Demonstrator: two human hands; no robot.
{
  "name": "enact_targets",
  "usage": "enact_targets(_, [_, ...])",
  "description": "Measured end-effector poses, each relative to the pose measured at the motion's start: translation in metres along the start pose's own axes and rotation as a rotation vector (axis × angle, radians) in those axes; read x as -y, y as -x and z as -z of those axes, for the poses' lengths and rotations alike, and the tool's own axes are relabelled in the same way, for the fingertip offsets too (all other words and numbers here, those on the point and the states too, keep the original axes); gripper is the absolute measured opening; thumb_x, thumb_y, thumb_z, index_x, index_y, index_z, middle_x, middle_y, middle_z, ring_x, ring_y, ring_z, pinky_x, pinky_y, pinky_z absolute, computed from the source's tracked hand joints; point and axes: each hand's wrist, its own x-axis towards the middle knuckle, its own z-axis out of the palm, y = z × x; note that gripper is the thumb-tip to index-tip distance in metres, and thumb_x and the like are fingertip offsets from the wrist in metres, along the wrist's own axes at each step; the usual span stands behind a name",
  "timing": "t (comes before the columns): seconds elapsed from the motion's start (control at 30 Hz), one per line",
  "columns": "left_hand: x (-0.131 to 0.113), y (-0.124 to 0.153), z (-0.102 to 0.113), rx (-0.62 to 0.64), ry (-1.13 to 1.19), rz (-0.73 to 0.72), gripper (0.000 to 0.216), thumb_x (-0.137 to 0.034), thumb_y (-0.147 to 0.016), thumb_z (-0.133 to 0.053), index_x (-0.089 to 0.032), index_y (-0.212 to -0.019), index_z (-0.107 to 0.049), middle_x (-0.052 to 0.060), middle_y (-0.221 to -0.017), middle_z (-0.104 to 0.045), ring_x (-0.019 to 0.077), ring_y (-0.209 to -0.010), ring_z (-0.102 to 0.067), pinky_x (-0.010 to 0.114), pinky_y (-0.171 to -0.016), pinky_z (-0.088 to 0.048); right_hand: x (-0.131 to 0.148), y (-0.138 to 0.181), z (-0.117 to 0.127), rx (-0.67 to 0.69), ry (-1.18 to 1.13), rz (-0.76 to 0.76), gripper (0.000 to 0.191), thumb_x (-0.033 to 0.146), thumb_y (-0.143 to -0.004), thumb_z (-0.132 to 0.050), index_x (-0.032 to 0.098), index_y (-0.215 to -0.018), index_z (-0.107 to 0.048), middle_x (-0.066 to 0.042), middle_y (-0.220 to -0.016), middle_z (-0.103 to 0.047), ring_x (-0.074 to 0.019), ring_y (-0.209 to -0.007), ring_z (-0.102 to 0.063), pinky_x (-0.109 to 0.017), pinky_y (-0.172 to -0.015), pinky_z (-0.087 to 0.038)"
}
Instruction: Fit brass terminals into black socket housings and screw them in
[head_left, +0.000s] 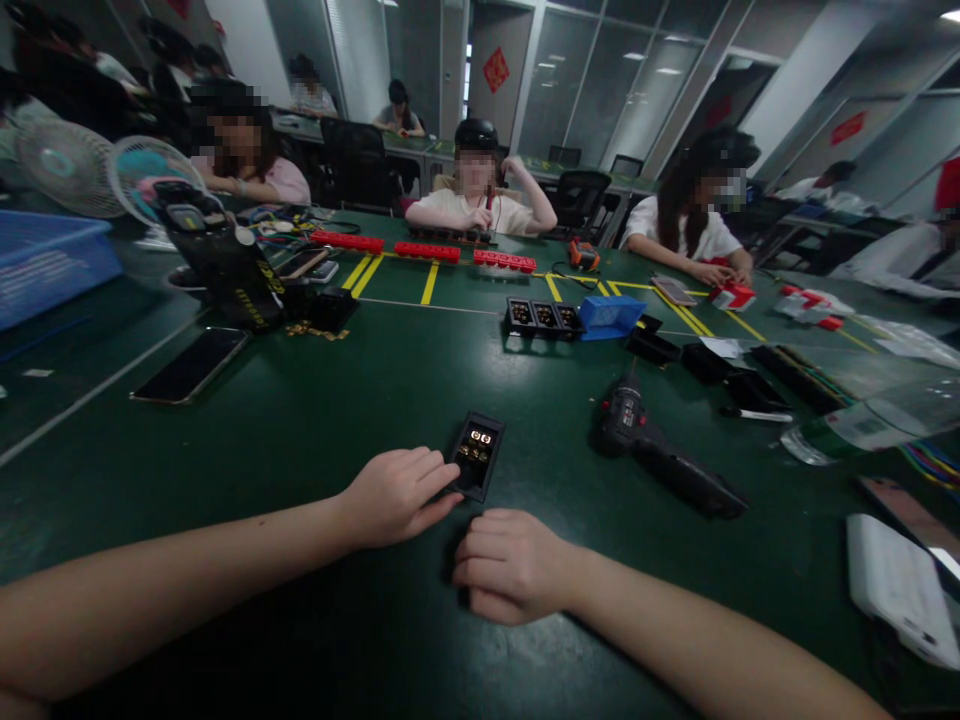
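Note:
My left hand [405, 494] grips the lower left edge of a black socket housing [478, 456], thumb below and fingers along its side. Brass-coloured metal contacts show inside this open rectangular housing, which rests on the green table. Just below and to the right, my right hand [511, 566] lies on the table with its fingers curled in, apart from the housing. Its palm side is turned away, so whatever it may hold is hidden. To the right lies a black cordless screwdriver [660, 450], its bit pointing away from me.
A row of black housings [544, 318] stands beside a small blue bin [611, 316]. At left are a phone [192, 366], a black bag [229, 265] and a blue crate [52, 262]. A plastic bottle [870, 425] lies at right. Several people sit across the table.

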Motion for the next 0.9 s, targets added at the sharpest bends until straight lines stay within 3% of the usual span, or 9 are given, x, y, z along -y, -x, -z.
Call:
enact_targets(0.37, [0.006,-0.006,-0.003,0.020,-0.001,0.076,0.022,-0.034,-0.101,-0.050,-0.016,-0.107,-0.060,0.005,-0.086,-0.062,0.0193,-0.076,-0.058,0.031,-0.063,-0.045,0.003,-0.003,0.001,0.036,0.012,0.017,0.025,0.033,-0.099,-0.044,0.018,-0.096,-0.064,-0.004,-0.088,-0.066,-0.0167,-0.078,-0.056,-0.033,-0.067,-0.038])
enact_targets(0.67, [0.021,-0.018,-0.011,0.029,0.081,0.206,0.022,-0.036,-0.100,-0.053,-0.020,-0.112,-0.063,0.007,-0.107,-0.063,0.0224,-0.100,-0.062,0.033,-0.081,-0.054,0.002,-0.003,-0.003,0.045,0.018,0.028,0.026,0.034,-0.099,-0.045,0.017,-0.097,-0.064,-0.003,-0.090,-0.067,-0.0158,-0.079,-0.056,-0.032,-0.067,-0.039])
enact_targets(0.9, [0.036,-0.029,-0.016,0.036,0.074,0.306,0.031,-0.044,-0.100,-0.050,-0.021,-0.114,-0.064,0.008,-0.119,-0.062,0.0236,-0.098,-0.066,0.038,-0.079,-0.058,0.001,-0.002,-0.005,0.057,0.034,0.026,0.023,0.033,-0.097,-0.049,0.017,-0.097,-0.065,-0.003,-0.090,-0.066,-0.0163,-0.080,-0.056,-0.032,-0.067,-0.039])
